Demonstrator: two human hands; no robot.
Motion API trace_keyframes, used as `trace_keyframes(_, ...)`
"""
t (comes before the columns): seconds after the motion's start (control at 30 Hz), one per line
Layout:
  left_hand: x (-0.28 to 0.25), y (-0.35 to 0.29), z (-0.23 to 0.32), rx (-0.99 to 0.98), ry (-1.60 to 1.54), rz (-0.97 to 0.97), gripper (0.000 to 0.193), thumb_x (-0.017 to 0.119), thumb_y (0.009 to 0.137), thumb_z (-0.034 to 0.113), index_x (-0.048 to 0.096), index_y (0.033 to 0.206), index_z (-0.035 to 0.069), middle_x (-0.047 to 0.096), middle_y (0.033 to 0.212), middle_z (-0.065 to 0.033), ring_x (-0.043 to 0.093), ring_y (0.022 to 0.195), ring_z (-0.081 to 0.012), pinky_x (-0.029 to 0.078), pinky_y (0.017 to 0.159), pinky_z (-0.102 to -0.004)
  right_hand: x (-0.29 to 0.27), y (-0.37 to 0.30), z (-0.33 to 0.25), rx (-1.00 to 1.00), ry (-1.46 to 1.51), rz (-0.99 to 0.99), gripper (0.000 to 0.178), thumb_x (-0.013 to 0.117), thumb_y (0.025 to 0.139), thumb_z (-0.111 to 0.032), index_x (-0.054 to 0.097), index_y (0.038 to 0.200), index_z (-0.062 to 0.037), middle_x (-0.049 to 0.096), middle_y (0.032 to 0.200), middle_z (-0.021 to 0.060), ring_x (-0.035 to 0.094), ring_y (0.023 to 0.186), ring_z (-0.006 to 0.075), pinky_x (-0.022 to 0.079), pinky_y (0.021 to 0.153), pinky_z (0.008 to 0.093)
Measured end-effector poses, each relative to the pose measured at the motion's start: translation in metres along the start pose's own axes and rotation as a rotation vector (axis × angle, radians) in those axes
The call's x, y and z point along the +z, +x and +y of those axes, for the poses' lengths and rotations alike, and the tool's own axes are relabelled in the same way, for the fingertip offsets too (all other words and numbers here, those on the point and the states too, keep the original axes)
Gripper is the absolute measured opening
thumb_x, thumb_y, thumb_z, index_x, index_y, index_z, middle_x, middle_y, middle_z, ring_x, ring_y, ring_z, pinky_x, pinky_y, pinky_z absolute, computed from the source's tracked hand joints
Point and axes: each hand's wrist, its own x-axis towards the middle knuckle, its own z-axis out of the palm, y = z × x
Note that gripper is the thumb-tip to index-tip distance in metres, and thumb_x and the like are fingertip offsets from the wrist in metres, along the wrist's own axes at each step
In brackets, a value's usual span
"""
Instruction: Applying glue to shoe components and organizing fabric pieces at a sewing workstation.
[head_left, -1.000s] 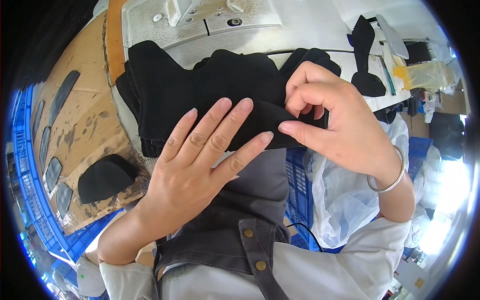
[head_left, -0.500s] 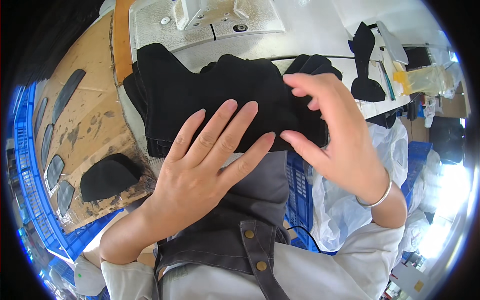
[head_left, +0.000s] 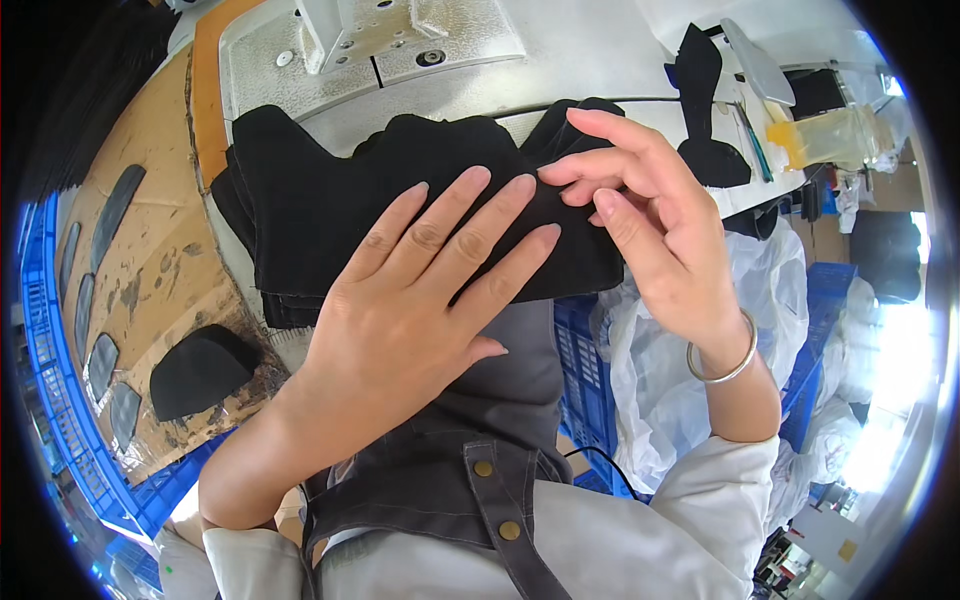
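A stack of black fabric pieces (head_left: 320, 200) with curved, notched upper edges lies on the worktable's near edge. My left hand (head_left: 400, 275) rests on it, fingers stretched out and spread over the lower middle of the top piece. Over the right end of the stack is my right hand (head_left: 665, 230), its fingers loosely bent and apart, with nothing visible between them. Whether its fingertips touch the fabric I cannot tell. More black rounded edges show behind the stack at the right.
A pale machine bed (head_left: 470, 50) stands behind the stack. Cardboard (head_left: 165, 290) at the left bears a black half-round piece (head_left: 203, 372) and several dark strips. A tapered black piece (head_left: 700, 100) lies far right, beside a teal tool (head_left: 757, 150). Blue crates and white plastic bags (head_left: 670, 390) are below.
My right hand has lifted from the fabric's right edge, and its thumb has moved closer to its fingers. My left hand stays spread on the stack, now further right along it. The view has shifted.
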Motion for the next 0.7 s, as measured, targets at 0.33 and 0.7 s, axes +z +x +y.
trace_keyframes(0.33,0.011,-0.002,-0.001,0.039,0.107,0.037,0.081,0.078,0.053,0.029,0.053,0.130,0.037,0.038,0.145,-0.0106,0.042,0.127,-0.0346,0.037,0.102,-0.0488,0.001,0.003,0.001,-0.013,0.007,0.009,0.042,0.049,0.093,-0.006,0.043,0.134,-0.0012,0.064,0.108,0.0081,0.056,0.092,0.0128,0.045,0.082,0.0253)
trace_keyframes(0.7,0.020,-0.005,0.008,0.006,0.184,0.072,0.093,0.085,0.048,0.029,0.048,0.133,0.039,0.031,0.147,-0.0145,0.036,0.130,-0.0391,0.037,0.099,-0.0550,-0.002,0.005,0.006,-0.025,0.154,0.163,0.046,0.049,0.093,-0.005,0.038,0.137,-0.0029,0.063,0.111,0.0123,0.061,0.091,0.0151,0.047,0.080,0.0260)
